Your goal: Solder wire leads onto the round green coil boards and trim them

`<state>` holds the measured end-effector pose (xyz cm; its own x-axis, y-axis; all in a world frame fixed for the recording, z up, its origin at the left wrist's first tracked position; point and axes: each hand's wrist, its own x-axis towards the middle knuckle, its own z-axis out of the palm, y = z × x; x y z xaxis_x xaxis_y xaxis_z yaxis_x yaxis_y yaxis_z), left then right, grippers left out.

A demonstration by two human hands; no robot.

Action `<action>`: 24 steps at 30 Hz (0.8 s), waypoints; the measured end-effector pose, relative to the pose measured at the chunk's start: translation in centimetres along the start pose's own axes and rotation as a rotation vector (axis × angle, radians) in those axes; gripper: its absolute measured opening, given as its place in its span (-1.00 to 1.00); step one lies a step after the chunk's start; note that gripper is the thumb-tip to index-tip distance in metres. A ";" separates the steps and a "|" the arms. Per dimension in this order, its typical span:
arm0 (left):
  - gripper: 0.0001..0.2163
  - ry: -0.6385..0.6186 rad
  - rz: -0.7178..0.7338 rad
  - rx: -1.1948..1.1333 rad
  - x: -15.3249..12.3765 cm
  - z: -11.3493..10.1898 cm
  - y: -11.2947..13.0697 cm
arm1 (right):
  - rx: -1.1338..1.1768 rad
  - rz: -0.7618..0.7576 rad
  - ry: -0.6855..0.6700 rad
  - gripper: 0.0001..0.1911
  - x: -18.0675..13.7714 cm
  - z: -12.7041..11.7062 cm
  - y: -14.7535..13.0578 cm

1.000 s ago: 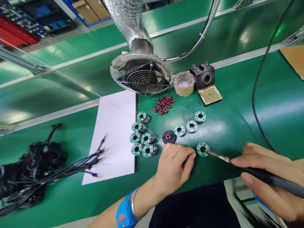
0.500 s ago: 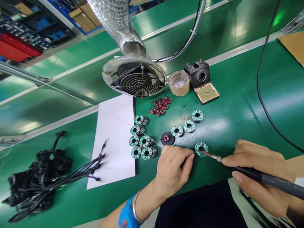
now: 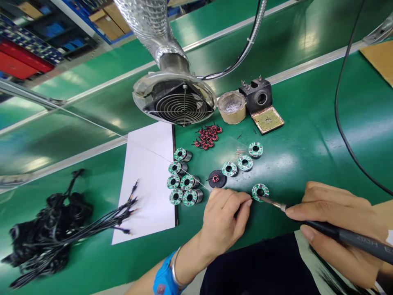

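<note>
My right hand (image 3: pixel 337 229) grips a soldering iron (image 3: pixel 350 237) by its black handle. The iron's tip meets the near edge of a ring-shaped green circuit board (image 3: pixel 260 187) on the bench. Thumb and forefinger of my left hand (image 3: pixel 225 217) pinch a thin solder wire (image 3: pixel 156 152), its short end reaching the same board from the left. The wire runs back over the paper to the upper left. Just beyond my left hand, a black disc (image 3: pixel 220 184) bears a small red ring coil (image 3: pixel 215 178). Three more ring boards (image 3: pixel 245 163) sit in a slanting row behind.
Several board-topped metal cylinders (image 3: pixel 188 182) stand beside a white paper sheet (image 3: pixel 147 184). Red coils (image 3: pixel 208 137) lie in a pile under a fume extractor (image 3: pixel 178 100). An iron stand with sponge (image 3: pixel 268 119) and a round tub (image 3: pixel 232 107) are behind. Black cables (image 3: pixel 52 229) lie left.
The iron's tip has shifted slightly down and right, from over the ring's hole to its near edge. My left hand stays almost in place.
</note>
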<state>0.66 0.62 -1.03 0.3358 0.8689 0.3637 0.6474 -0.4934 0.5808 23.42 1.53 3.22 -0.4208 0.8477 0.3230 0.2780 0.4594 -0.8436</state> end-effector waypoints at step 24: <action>-0.86 -0.010 -0.012 -0.019 -0.1 -0.1 0.1 | 0.139 -0.060 -0.108 -0.74 2.2 -1.1 1.5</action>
<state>0.67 0.52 -0.95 0.3350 0.8750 0.3496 0.6383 -0.4837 0.5989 23.85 4.40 3.20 -0.5254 0.7831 0.3328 0.1309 0.4608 -0.8778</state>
